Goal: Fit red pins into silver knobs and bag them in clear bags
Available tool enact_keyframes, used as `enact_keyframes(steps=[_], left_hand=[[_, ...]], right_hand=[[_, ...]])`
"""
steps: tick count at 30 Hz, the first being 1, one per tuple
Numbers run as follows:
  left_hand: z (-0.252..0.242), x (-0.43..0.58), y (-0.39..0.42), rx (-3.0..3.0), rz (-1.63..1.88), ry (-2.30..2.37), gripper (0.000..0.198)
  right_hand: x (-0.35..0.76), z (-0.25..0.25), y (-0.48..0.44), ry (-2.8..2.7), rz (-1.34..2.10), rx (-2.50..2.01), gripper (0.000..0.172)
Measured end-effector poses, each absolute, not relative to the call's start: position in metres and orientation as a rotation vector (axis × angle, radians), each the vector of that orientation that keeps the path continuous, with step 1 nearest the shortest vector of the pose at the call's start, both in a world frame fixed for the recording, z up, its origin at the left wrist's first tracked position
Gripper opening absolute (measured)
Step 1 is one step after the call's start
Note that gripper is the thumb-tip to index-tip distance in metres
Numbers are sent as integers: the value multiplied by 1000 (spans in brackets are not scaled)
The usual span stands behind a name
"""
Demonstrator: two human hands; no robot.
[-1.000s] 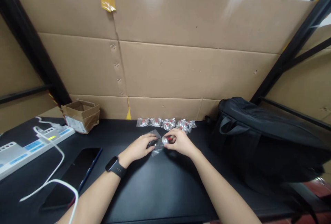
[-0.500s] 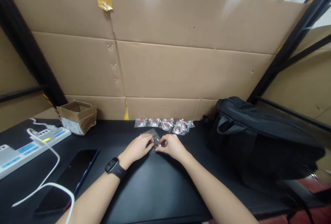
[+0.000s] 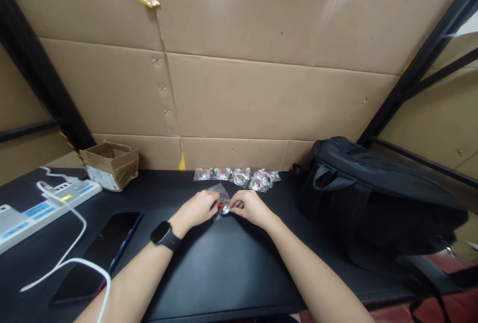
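A shiny round metal disc [image 3: 225, 208] with a red part on its left side sits between my hands, low over the black table. My right hand [image 3: 252, 207] is closed, its thumb and fingers pinching the disc's right edge. Around and behind the disc spreads a clear plastic bag [image 3: 221, 188]. My left hand [image 3: 198, 208], wearing a black watch, has its fingers closed at the bag's left side, by the red part. Whether the disc lies inside the bag or on top of it I cannot tell.
Several bagged metal discs [image 3: 240, 177] with red parts lie in a row by the cardboard wall [image 3: 231, 104]. Left are an open carton [image 3: 112, 166], a white power strip [image 3: 48, 211] with cables and a dark phone [image 3: 99, 258]. A black bag [image 3: 373, 203] stands right.
The disc has come into fuller view between my hands, nearer the left fingers. My right fingers have shifted to its right edge. The camera view has tilted slightly.
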State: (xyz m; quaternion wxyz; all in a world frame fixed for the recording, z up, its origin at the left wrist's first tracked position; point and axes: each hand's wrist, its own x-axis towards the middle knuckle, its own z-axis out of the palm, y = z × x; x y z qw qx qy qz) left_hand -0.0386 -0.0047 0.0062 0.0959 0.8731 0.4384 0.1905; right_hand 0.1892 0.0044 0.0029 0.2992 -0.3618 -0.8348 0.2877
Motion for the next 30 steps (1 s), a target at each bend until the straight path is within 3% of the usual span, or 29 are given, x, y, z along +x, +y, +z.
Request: enact_keyframes(steps=[8, 16, 20, 26, 30], left_hand=[[8, -42, -4, 2558, 561, 1300, 10], [8, -42, -4, 2554, 535, 1386, 8], [4, -40, -4, 2584, 647, 1239, 21], [8, -32, -11, 2551, 741, 954, 20], [10, -35, -10, 2571, 708, 957, 19]], right_hand=[[182, -3, 5, -2201, 400, -1161, 21], [172, -8, 3, -2149, 404, -1262, 28], [166, -8, 2, -2069, 336, -1307, 33], [155, -7, 4, -2067, 281, -1301, 33], [166, -3, 9, -2154, 434, -1204, 36]])
